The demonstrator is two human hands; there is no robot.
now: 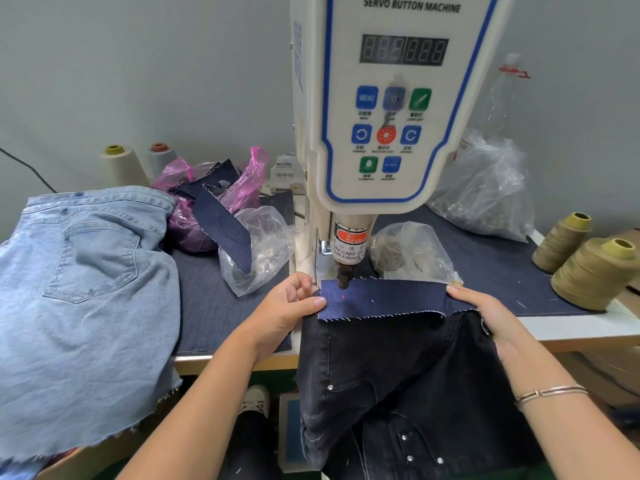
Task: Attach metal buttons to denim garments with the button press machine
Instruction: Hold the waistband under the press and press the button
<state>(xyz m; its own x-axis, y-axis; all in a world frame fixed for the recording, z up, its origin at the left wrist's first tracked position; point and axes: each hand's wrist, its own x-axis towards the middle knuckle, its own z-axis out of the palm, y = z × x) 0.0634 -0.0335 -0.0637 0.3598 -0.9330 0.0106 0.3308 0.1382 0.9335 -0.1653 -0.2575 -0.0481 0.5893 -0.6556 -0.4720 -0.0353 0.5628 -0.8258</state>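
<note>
A dark navy denim strip lies flat under the punch of the white servo button machine. A red laser dot shines on the strip just below the punch tip. My left hand pinches the strip's left end between thumb and fingers. My right hand holds its right end, thumb lying on top. A black denim garment with small metal studs hangs below the strip, off the table's front edge.
Light blue jeans are piled on the left. Behind them sit a pink bag of navy scraps and clear plastic bags, one holding metal parts. Thread cones stand at the right, and a large clear bag behind.
</note>
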